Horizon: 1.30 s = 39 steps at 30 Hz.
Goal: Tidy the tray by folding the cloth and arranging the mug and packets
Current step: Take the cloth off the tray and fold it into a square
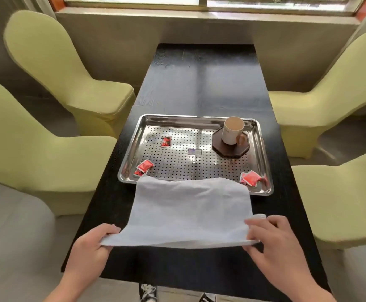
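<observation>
The left hand [92,247] and right hand [273,238] each pinch a near corner of the cloth [190,210] in their grip; its far edge overlaps the tray [177,118]. The mug [232,130] stands in the tray's far right corner; red packets [145,165] lie scattered, perhaps five.

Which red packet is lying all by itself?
The small red packet toward the far left of the perforated steel tray. The other red packets overlap in a near-left pile and a near-right pile.
</observation>
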Each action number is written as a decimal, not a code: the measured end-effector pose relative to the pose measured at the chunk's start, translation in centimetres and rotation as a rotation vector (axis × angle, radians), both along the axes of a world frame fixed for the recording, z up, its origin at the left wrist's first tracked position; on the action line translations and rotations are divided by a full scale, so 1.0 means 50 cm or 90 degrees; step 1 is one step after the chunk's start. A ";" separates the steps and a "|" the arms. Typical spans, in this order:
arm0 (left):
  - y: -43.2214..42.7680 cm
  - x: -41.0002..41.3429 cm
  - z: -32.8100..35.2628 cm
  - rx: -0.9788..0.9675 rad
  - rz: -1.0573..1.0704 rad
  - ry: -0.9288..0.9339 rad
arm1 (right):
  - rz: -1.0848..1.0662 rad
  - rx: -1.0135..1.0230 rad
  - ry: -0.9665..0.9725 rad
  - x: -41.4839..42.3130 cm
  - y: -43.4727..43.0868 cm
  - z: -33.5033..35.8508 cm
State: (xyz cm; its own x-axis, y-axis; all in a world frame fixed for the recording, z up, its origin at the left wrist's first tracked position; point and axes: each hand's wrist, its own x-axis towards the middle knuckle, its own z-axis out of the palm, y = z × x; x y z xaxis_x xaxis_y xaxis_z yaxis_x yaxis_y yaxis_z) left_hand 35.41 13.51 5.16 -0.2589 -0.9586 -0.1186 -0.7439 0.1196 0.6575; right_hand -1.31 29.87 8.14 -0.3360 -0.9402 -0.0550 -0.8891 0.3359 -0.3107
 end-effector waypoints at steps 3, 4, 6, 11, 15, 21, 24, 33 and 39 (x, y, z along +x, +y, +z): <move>0.005 0.001 -0.017 0.020 -0.021 -0.035 | -0.014 0.058 0.024 0.011 0.016 -0.009; 0.002 0.001 -0.021 0.025 -0.025 -0.044 | -0.022 0.076 0.030 0.014 0.018 -0.009; -0.007 0.005 -0.026 0.041 -0.027 -0.051 | -0.034 0.116 0.041 0.019 0.017 -0.008; -0.021 0.028 -0.031 0.126 -0.075 -0.066 | -0.084 0.162 -0.047 0.033 0.021 -0.013; -0.012 0.058 -0.034 0.209 -0.123 -0.095 | -0.137 0.229 -0.088 0.052 0.037 -0.007; -0.002 0.102 -0.028 0.260 -0.168 -0.093 | -0.184 0.261 -0.211 0.063 0.077 -0.010; 0.001 0.120 -0.030 0.314 -0.140 -0.048 | -0.225 0.268 -0.262 0.064 0.083 -0.020; -0.018 0.070 -0.116 0.403 0.189 0.225 | -0.405 -0.019 -0.462 0.028 0.040 -0.071; -0.035 0.047 -0.143 0.371 0.326 0.292 | -0.454 -0.139 -0.500 0.004 -0.026 -0.121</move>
State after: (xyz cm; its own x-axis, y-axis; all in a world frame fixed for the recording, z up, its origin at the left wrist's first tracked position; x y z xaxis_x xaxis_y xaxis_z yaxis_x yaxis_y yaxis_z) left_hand 37.75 11.77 -2.00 0.0415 -0.7895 -0.6124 -0.2640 -0.5998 0.7554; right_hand -1.08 28.58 2.10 -0.7535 -0.5577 -0.3482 -0.0378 0.5654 -0.8239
